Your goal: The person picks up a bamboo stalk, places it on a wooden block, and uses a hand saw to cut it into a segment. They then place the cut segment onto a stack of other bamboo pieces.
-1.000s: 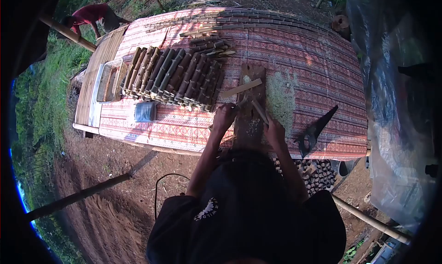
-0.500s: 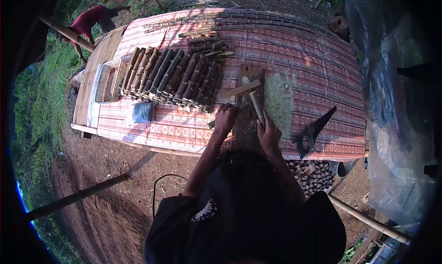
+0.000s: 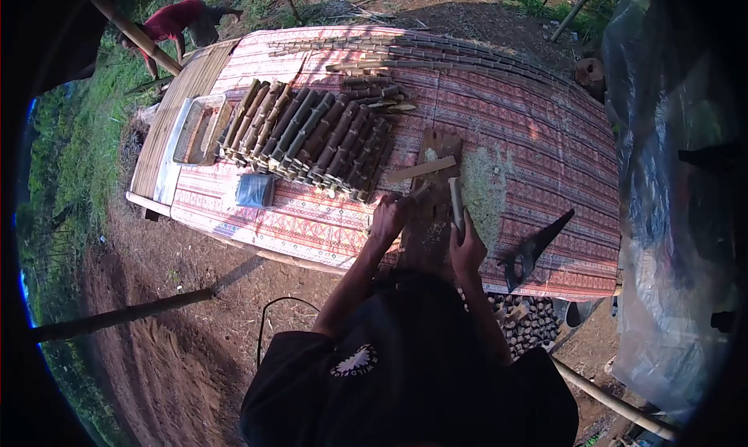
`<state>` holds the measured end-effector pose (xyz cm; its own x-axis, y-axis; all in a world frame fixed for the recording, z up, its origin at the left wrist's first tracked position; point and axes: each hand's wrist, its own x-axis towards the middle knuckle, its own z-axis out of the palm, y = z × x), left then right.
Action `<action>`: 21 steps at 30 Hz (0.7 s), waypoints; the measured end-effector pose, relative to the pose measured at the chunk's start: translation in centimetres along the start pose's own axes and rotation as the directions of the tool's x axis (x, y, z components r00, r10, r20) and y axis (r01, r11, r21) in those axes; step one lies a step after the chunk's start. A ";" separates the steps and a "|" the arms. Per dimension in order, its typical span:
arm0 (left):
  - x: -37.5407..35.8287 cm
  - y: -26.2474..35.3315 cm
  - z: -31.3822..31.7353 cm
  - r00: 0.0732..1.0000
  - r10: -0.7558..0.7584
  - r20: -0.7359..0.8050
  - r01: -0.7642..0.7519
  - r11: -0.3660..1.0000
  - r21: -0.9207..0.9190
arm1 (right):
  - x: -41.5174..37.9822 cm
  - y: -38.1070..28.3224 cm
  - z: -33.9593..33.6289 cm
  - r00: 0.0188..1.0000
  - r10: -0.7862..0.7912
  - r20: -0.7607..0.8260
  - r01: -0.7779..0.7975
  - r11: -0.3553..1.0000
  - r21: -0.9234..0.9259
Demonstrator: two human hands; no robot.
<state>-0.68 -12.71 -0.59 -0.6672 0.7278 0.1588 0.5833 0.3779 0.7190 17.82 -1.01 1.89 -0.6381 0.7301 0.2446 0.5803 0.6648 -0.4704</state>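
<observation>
Both our hands worked over the wooden board [image 3: 436, 213]: left hand [image 3: 389, 217] gripped a knife [image 3: 417, 191], right hand [image 3: 466, 244] clutched a bamboo stick [image 3: 456, 200]. We judged the blade might slip toward our fingers.

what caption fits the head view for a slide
Right hand grips a pale bamboo stick upright on a wooden board; left hand beside it.

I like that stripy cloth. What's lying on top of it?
On the patterned cloth lie rows of bamboo pieces, a wooden board, a saw and a dark packet. The table beneath is mostly covered.
</observation>
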 end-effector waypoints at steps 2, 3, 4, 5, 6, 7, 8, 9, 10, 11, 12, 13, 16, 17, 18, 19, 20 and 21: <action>0.4 0.8 -0.1 0.983 0.073 -0.167 -0.070 0.997 0.022 | 0.1 -0.1 -0.2 0.988 0.072 0.139 -0.053 0.990 -0.132; 0.5 1.4 -0.2 0.971 0.084 -0.223 -0.079 0.996 0.032 | 0.4 0.3 -0.4 0.946 0.110 0.306 -0.055 0.981 -0.184; 0.1 1.6 -0.5 0.958 0.091 -0.273 -0.083 0.996 0.042 | -0.1 0.2 -0.2 0.944 0.108 0.312 -0.053 0.982 -0.180; 0.1 0.2 0.4 0.998 0.036 -0.043 -0.035 0.999 0.042 | 0.1 0.3 -0.1 0.976 0.097 0.195 -0.083 0.994 -0.075; 0.0 -0.6 1.2 0.998 0.035 -0.055 -0.033 0.998 0.046 | 0.5 -0.3 -0.3 0.993 0.095 0.077 -0.098 0.995 0.035; -0.3 -0.7 2.0 0.987 0.053 -0.154 -0.046 0.998 0.045 | 0.4 -0.7 -0.4 0.998 0.050 -0.032 -0.047 0.995 0.088; 0.1 -0.9 2.5 0.965 0.081 -0.249 -0.071 0.996 0.048 | 0.8 -0.6 -0.3 0.998 0.049 -0.041 -0.045 0.995 0.093; 0.5 0.9 1.2 0.935 0.088 -0.343 -0.066 0.995 0.076 | 1.2 0.0 -0.5 0.974 0.130 0.185 -0.119 0.990 -0.073; 0.4 0.5 1.4 0.935 0.089 -0.342 -0.067 0.995 0.075 | 1.1 0.4 -0.6 0.890 0.241 0.387 -0.150 0.956 -0.252; 0.3 -0.3 1.5 0.982 0.068 -0.178 -0.062 0.997 0.037 | 0.6 0.4 -0.3 0.891 0.240 0.386 -0.149 0.957 -0.250; 0.9 -0.7 1.4 0.998 0.052 -0.020 -0.052 0.999 0.000 | 0.7 0.1 -0.1 0.967 0.142 0.214 -0.130 0.989 -0.067; 0.6 -0.8 1.5 0.998 0.048 -0.045 -0.049 0.998 -0.032 | 0.5 -0.1 -0.1 0.997 0.072 0.026 -0.074 0.991 0.111; 1.4 0.6 0.0 0.977 0.009 -0.211 -0.020 0.999 -0.051 | 0.8 1.1 0.5 0.923 0.211 0.323 -0.145 0.966 -0.216; 2.2 1.3 -1.2 0.945 0.086 -0.317 -0.078 0.996 0.040 | 0.5 1.2 0.6 0.920 0.215 0.328 -0.149 0.965 -0.214; 3.9 2.1 -2.8 0.942 0.092 -0.322 -0.083 0.996 0.044 | 1.5 0.6 0.3 0.935 0.211 0.285 -0.168 0.971 -0.168; 4.9 2.5 -4.4 0.918 0.118 -0.378 -0.109 0.993 0.046 | 2.0 0.1 -0.2 0.945 0.209 0.252 -0.183 0.975 -0.124; 5.4 2.7 -5.8 0.893 0.137 -0.428 -0.129 0.990 0.048 | 1.9 -0.5 -0.7 0.943 0.207 0.262 -0.179 0.976 -0.125; 6.4 2.7 -7.2 0.888 0.131 -0.442 -0.120 0.991 0.051 | 2.2 -1.3 -1.1 0.962 0.163 0.218 -0.155 0.987 -0.051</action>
<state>-6.72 -11.22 7.25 -0.7206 0.4427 0.5336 0.6824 0.3166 0.6589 16.21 -0.07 3.92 -0.6301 0.7760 -0.0264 0.6972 0.5505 -0.4593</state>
